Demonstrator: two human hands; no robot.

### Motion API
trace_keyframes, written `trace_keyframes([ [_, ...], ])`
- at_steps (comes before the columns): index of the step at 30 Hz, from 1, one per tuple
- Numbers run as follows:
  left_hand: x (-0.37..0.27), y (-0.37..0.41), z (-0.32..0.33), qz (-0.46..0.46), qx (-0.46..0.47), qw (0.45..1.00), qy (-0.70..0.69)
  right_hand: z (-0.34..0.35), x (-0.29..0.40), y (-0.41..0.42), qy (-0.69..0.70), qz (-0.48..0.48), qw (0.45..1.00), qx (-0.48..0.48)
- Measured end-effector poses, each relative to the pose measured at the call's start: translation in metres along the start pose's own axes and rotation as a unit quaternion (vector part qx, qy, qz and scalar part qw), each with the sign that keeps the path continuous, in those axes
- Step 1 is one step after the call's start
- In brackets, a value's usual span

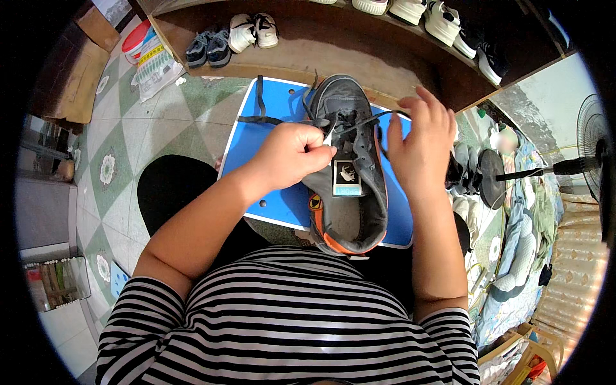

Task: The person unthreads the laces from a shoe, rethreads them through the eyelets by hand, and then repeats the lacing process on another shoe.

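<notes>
A dark grey sneaker point(344, 101) with orange trim lies before me, toe pointing away, its lacing opening spread wide. Inside shows a tongue label point(347, 177) with a picture and writing. My left hand point(296, 154) is closed at the left edge of that opening, thumb and bent fingers pinching the shoe there; what exactly lies under the fingertips is hidden. A black shoelace point(368, 120) runs taut from the eyelets to my right hand point(421, 139), passing between thumb and forefinger, the other fingers raised. Another lace end point(260, 96) trails to the left.
The sneaker rests on a blue board point(284, 103) with a white edge. Beyond it stands a wooden shoe rack point(327, 45) holding several shoes. At right are a standing fan point(577, 166), more shoes point(462, 163) and piled clothes point(517, 240). A white bag point(156, 72) sits on the tiled floor.
</notes>
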State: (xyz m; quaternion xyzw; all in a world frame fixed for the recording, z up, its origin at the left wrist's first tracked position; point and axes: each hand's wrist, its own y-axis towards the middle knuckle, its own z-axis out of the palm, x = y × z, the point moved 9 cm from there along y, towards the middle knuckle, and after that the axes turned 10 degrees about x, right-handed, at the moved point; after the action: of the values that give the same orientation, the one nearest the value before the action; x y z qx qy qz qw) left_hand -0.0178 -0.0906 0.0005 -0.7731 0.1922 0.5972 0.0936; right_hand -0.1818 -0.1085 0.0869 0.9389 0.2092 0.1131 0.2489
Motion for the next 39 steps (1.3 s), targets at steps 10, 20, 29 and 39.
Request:
trace_keyframes([
  [10, -0.002, -0.001, 0.0, 0.001, -0.007, 1.0, 0.016, 0.019, 0.046, -0.007, 0.094, -0.136, 0.979, 0.121],
  [20, 0.001, -0.001, 0.001, 0.005, 0.003, 1.0, -0.013, -0.003, 0.005, 0.001, 0.038, -0.023, 0.999, 0.029],
  [29, -0.003, -0.001, 0.002, 0.003, 0.001, 1.0, -0.005, 0.02, 0.041, -0.006, 0.093, -0.123, 0.981, 0.12],
  [39, -0.001, -0.001, 0.001, -0.001, 0.003, 1.0, -0.018, -0.004, -0.014, 0.003, 0.069, 0.015, 0.997, 0.013],
])
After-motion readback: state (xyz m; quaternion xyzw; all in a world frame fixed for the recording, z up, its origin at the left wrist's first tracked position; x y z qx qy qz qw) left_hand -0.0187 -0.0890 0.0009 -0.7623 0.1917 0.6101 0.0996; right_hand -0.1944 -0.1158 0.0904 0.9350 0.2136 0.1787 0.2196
